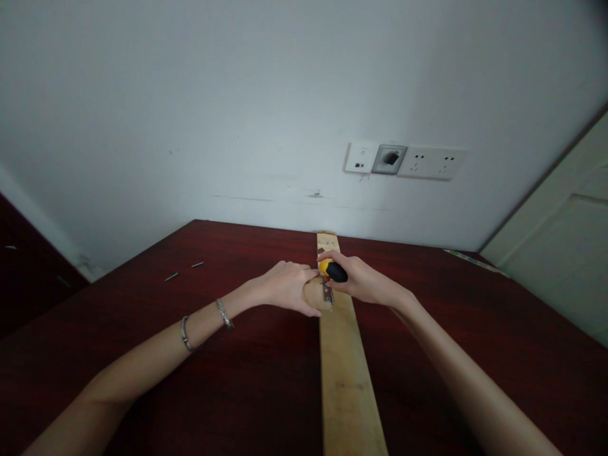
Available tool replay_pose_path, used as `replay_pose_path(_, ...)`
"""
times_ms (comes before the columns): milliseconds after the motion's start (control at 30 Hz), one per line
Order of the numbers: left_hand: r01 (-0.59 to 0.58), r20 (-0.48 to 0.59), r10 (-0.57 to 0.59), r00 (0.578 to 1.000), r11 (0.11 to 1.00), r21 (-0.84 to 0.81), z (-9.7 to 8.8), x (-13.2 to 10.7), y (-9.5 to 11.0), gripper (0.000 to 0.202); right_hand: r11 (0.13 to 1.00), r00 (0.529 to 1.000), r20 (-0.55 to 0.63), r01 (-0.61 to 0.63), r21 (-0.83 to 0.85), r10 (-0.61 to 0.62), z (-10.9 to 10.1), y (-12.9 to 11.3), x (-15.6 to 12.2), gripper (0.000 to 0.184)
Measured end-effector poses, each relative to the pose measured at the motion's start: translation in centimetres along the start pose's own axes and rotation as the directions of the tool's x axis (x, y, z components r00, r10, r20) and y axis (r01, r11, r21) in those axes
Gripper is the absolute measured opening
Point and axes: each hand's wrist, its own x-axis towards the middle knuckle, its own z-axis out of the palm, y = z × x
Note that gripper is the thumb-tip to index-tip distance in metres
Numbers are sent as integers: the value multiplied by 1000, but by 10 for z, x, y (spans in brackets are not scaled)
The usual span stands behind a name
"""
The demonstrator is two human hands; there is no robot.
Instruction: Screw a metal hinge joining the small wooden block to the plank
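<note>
A long pale wooden plank [349, 373] lies on the dark red table, running from the front edge toward the wall. My left hand [289, 285] is closed around a small light wooden piece [314, 295], thumb and fingers on either side, at the plank's left edge. A small metal plate [327, 294], perhaps a hinge, sits where the piece meets the plank. My right hand [358, 278] grips a screwdriver with a yellow and black handle [335, 271], held over the plate. The screwdriver's tip is mostly hidden by the handle and fingers.
Two thin metal bits [171, 277] lie apart on the left of the table [228, 253]. A white wall with a row of sockets [403, 161] rises behind it. A thin flat strip [475, 262] lies near the far right edge, by a pale door [570, 234].
</note>
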Motion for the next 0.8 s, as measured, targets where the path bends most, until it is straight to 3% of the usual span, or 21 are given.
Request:
replay_pose_path(633, -1, 49, 0, 999, 999, 34, 1, 1, 3, 59, 996, 992, 97, -78, -39, 81, 2, -4, 1, 34)
replay_pose_path(800, -8, 62, 8, 998, 1000, 2, 4, 1, 1, 63, 997, 996, 56, -67, -43, 69, -1, -7, 0, 35)
